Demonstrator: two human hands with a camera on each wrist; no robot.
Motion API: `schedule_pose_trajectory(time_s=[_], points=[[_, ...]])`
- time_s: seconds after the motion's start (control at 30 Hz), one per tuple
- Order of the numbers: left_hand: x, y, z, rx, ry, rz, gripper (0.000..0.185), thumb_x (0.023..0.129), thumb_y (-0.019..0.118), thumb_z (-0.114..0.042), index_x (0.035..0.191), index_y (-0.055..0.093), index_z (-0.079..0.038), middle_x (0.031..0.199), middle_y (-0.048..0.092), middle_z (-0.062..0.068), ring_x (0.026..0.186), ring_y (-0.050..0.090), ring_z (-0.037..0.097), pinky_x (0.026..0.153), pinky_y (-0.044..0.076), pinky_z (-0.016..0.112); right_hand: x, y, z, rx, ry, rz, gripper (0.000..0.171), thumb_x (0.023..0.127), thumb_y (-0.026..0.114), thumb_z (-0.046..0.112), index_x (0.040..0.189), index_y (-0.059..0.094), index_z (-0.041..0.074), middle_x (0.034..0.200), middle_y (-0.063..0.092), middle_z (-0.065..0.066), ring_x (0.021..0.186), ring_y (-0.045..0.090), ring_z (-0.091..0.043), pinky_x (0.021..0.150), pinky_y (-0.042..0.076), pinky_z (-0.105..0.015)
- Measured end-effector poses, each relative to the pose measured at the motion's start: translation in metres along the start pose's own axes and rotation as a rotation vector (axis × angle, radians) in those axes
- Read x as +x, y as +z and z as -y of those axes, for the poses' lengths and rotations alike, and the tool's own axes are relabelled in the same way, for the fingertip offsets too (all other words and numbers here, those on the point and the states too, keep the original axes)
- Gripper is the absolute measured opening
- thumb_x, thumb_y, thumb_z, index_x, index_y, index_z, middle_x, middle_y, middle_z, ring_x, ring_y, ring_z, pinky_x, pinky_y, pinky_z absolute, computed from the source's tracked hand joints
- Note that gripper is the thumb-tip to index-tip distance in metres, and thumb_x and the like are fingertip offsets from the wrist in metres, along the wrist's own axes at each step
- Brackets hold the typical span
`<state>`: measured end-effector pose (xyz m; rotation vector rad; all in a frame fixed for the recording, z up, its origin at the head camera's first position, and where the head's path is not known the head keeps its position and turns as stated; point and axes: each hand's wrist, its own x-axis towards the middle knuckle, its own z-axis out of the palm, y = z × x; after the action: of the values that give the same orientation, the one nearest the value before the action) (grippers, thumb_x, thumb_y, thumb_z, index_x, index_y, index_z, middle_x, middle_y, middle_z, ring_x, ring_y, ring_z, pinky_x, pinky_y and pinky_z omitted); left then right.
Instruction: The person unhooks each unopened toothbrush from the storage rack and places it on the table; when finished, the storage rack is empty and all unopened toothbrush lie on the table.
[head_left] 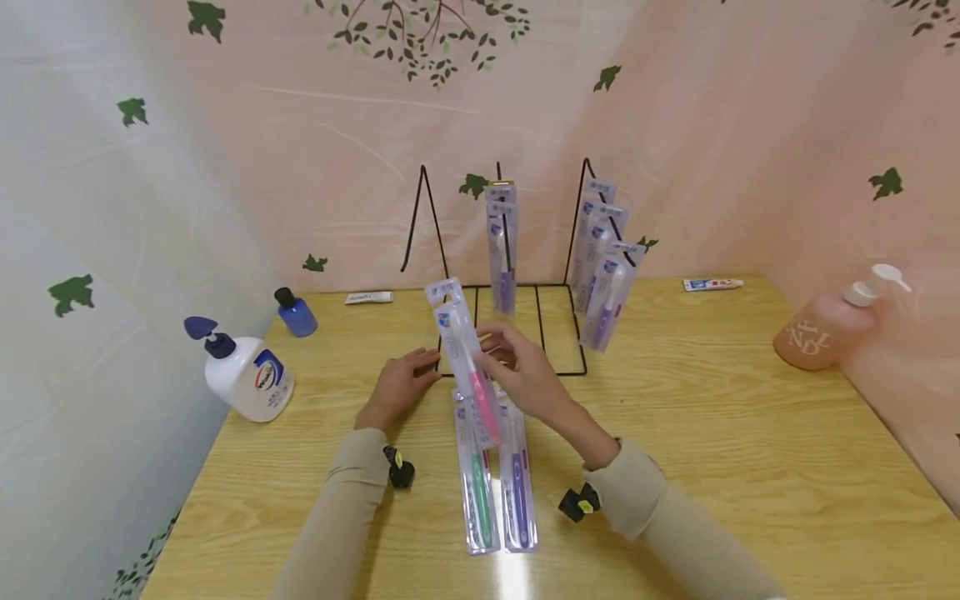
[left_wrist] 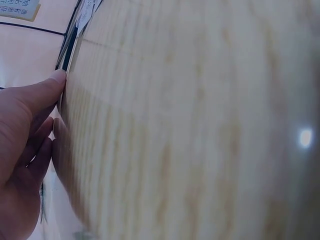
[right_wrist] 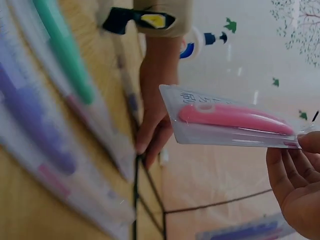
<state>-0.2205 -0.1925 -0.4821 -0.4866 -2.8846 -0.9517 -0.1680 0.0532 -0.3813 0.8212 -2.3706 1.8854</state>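
My right hand (head_left: 525, 375) pinches a packaged pink toothbrush (head_left: 486, 404) by the edge of its blister pack, held tilted over the front of a black wire rack (head_left: 551, 285). At the rack's front left corner, my left hand (head_left: 401, 387) grips the base wire between thumb and fingers, as the left wrist view also shows. Below the pink one, a packaged green toothbrush (head_left: 480, 492) and a packaged purple toothbrush (head_left: 519, 492) lie side by side on the table. Purple toothbrush packs (head_left: 504, 258) hang from the middle hook, and several more (head_left: 606, 300) from the right hook. The left hook carries nothing.
To the left stand a white pump bottle (head_left: 251, 383) and a small blue bottle (head_left: 297, 318). One toothpaste tube (head_left: 369, 297) lies behind them, another (head_left: 712, 285) at the back right. An orange pump bottle (head_left: 817, 333) stands far right. A patterned curtain (head_left: 337, 125) borders the table.
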Motion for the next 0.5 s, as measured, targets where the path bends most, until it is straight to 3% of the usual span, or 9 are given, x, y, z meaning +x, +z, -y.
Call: schedule_pose_trajectory(time_s=[0.23, 0.37, 0.5], points=[[0.0, 0.0, -0.001, -0.016, -0.082, 0.069, 0.042, 0.094, 0.063, -0.022, 0.133, 0.058, -0.009, 0.141, 0.053, 0.005, 0.136, 0.043, 0.027, 0.112, 0.035, 0.046, -0.036, -0.03, -0.025, 0.039, 0.209, -0.065, 0.031, 0.097, 0.056, 0.01, 0.127, 0.051, 0.003, 0.106, 0.064, -0.02, 0.083, 0.066, -0.02, 0.071, 0.059, -0.03], [0.001, 0.0, -0.001, -0.006, -0.091, 0.074, 0.043, 0.094, 0.062, -0.023, 0.134, 0.057, -0.009, 0.142, 0.052, 0.005, 0.136, 0.043, 0.027, 0.112, 0.035, 0.046, -0.058, -0.043, -0.04, 0.06, 0.329, -0.096, 0.03, 0.096, 0.055, 0.007, 0.125, 0.048, 0.0, 0.107, 0.061, -0.023, 0.08, 0.066, -0.015, 0.07, 0.059, -0.03], [0.002, 0.001, -0.001, 0.004, -0.091, 0.076, 0.043, 0.094, 0.062, -0.024, 0.134, 0.057, -0.01, 0.142, 0.052, 0.005, 0.136, 0.043, 0.027, 0.112, 0.035, 0.046, -0.078, -0.053, -0.051, 0.064, 0.415, -0.079, 0.031, 0.096, 0.054, 0.004, 0.124, 0.045, -0.004, 0.108, 0.059, -0.025, 0.08, 0.067, -0.018, 0.068, 0.06, -0.034]])
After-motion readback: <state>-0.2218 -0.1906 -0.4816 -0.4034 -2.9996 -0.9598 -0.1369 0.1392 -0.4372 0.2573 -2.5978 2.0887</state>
